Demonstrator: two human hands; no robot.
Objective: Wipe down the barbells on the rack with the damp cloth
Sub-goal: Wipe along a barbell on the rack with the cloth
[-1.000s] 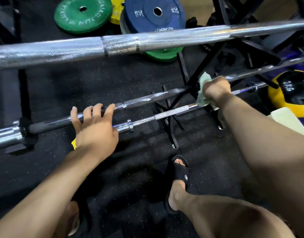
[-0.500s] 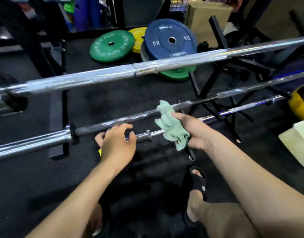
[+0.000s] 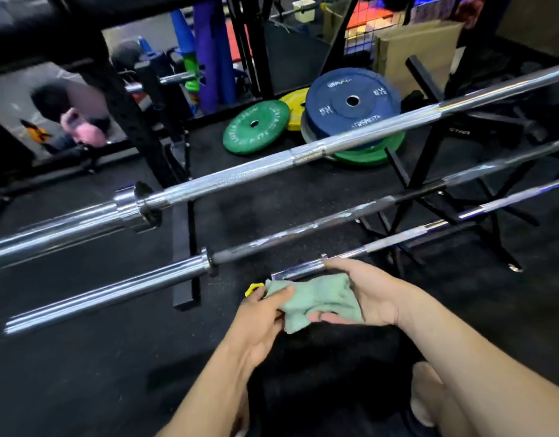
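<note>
Views: one only, head-worn and wide-angle, so no second view shares any part of the scene.
Position: above and on the near side of the barbell rack [image 3: 407, 197].
Facing: forward and down, across the three bars toward the floor beyond the rack.
Nearness: close to the rack; the nearest bar [image 3: 429, 228] lies just past the forearms that enter from the bottom edge.
Reach: beyond the rack, weight plates [image 3: 350, 102] on the floor; straight bars bow toward the frame edges.
</note>
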